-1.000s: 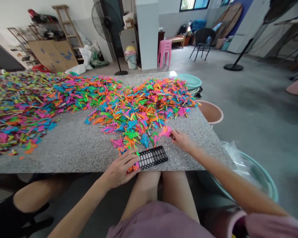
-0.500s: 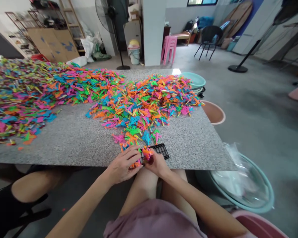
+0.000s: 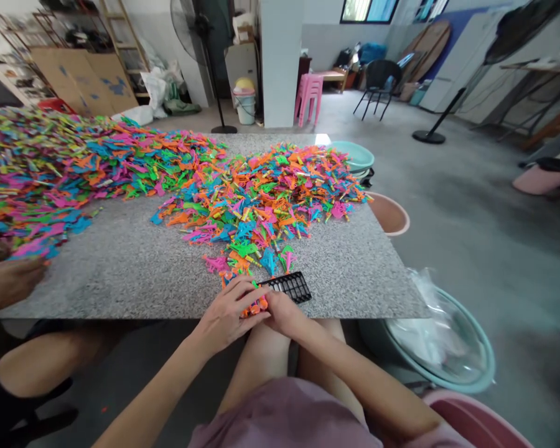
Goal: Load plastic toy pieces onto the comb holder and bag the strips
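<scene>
At the table's front edge lies a black grid tray, its right-hand cells showing bare. My left hand curls over the tray's left end, fingers closed around a cluster of small orange and pink plastic toys. Pressed close to it, my right hand has its fingers bent in at the tray's near side; what they hold, if anything, is hidden. Just beyond the tray a few loose toys, among them a blue one, trail from a large bright heap.
A second, larger heap covers the table's left side. At the left edge a co-worker's hand reaches over the grey speckled tabletop. Right of the table stand a tub with clear plastic bags and a pink tub.
My right hand has lowered an orange and pink toy to the tray beside my left hand, and that toy is out of sight. A co-worker's hand has appeared at left.
</scene>
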### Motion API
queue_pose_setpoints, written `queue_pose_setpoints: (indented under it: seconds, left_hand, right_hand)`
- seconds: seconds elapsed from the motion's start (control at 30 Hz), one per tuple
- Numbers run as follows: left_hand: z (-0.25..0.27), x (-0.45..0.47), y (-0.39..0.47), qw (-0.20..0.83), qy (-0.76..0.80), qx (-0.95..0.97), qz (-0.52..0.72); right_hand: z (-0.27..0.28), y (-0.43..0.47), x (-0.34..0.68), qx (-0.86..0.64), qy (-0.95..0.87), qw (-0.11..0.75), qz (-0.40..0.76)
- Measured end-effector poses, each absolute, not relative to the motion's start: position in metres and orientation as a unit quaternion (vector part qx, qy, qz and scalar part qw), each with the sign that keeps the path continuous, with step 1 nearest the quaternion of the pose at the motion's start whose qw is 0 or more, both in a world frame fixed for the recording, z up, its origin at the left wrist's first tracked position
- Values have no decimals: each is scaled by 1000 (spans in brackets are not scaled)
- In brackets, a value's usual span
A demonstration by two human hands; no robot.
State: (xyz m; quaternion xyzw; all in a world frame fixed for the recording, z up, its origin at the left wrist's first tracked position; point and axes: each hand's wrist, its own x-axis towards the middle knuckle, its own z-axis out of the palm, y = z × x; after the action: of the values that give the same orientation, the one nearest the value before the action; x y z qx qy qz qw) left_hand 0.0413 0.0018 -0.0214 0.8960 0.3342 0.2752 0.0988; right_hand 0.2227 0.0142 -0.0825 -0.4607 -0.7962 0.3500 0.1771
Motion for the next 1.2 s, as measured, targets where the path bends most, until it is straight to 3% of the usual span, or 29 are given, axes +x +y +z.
queue_pose_setpoints:
  seconds: [0.07,0.17,0.33,0.47,0.6,0.77,0.93,1.07,1.13,1.2]
  left_hand:
    - [-23,44,2,90,344,888,293]
    - [-25,45,2,76,344,882,313]
    - [-22,32,6,81,304,897,309]
    - [-21,23,6,91,308,898,300]
    - [-23,26,6,90,310,900,294]
    - [-25,29,8,76,306,900,302]
    - [-23,28,8,70,304,897,314]
    - [-23,29,9,67,299,898,317]
    - [-23,29,8,72,300,898,312]
    - [-24,28,7,81,307,897,308]
  right_hand:
    - [-72,32,237,-472,-813,138,313]
    - [-62,71,248,-495,-849,119,142]
    - [-65,120,242,-294,-953,50,-56]
    - [-63,110,273,-257,-954,124,-91]
    - [-56,78,330,-404,-889,202,-71]
    - [-66,67,364,-589,-807,38,20]
    - [-70,87,387,-632,-762,43,134]
    - [-61,97,406,-664,-715,-55,210]
    - [-60,95,404,-664,-697,-38,266]
    - [-63,87,386,-653,-696,54,294]
